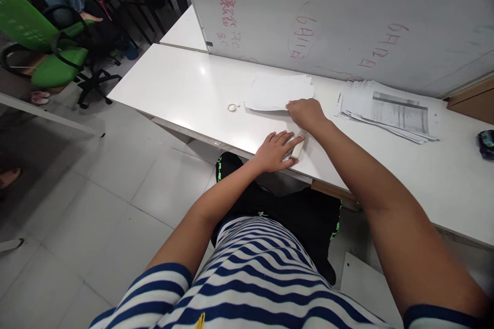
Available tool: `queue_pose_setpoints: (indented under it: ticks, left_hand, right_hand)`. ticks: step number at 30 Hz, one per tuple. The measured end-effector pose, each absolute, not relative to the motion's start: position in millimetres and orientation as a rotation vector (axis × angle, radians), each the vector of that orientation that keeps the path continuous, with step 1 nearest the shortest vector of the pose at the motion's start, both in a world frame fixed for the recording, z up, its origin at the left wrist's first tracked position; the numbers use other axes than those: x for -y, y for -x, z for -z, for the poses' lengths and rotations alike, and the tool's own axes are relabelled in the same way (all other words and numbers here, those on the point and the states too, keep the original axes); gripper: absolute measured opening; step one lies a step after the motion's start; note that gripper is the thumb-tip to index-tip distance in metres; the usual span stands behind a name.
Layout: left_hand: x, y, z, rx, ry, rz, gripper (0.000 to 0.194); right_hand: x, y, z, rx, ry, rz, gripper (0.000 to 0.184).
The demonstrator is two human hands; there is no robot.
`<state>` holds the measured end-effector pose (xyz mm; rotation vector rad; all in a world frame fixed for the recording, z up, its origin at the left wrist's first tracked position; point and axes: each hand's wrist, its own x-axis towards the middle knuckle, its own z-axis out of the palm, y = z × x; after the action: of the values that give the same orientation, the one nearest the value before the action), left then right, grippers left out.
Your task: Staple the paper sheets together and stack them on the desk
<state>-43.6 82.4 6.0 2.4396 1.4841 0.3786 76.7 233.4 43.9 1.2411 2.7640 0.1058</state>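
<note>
My right hand (309, 113) is closed at the near right corner of a stack of white paper sheets (278, 92), its fingertips curled out of sight. The near edge of the sheets lifts slightly off the white table. Close below it, my left hand (275, 152) lies flat with fingers spread. Its index finger and thumb touch the two ends of a small off-white block-like object (298, 148), whose kind I cannot make out. A small coiled white cord (232, 108) lies left of the sheets.
Another pile of printed papers (401, 110) lies to the right, near a cardboard box (473, 92) and a dark object (485, 144). A whiteboard (339, 15) with red writing stands along the back of the white table (165, 82). A green chair (57, 69) and a seated person are at far left.
</note>
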Motion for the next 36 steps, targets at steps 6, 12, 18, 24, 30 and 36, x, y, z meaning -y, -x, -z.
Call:
queue_pose_setpoints:
  ticks: [6, 12, 18, 24, 30, 36]
  left_hand:
    - [-82.7, 43.9, -6.2, -1.487, -2.434, -0.381, 0.070]
    - [-81.9, 43.1, -5.6, -1.487, -2.435, -0.401, 0.069]
    - [-81.5, 43.3, -5.4, -1.493, -2.439, -0.404, 0.069]
    - [-82.2, 43.9, -4.2, -1.492, -2.453, -0.410, 0.070]
    - [-81.6, 43.5, -3.8, -1.503, -2.462, -0.419, 0.068]
    - [-81.1, 44.2, -2.9, -1.500, -2.463, -0.423, 0.070]
  right_hand:
    - [-229.8, -78.3, -47.8, -2.830, -1.293, -0.098, 0.041]
    - [-225.6, -83.3, -49.0, -2.877, -1.383, 0.011, 0.045]
    - [-228.3, -86.8, -48.8, -3.013, -1.414, 0.055, 0.039]
    - [-224.9, -77.9, -40.4, -2.956, -1.451, -0.066, 0.040]
    - [-226.2, -79.4, -42.2, -2.933, -1.621, -0.270, 0.041]
    - [-227.4, -87.4, -48.6, -2.926, -1.603, -0.315, 0.040]
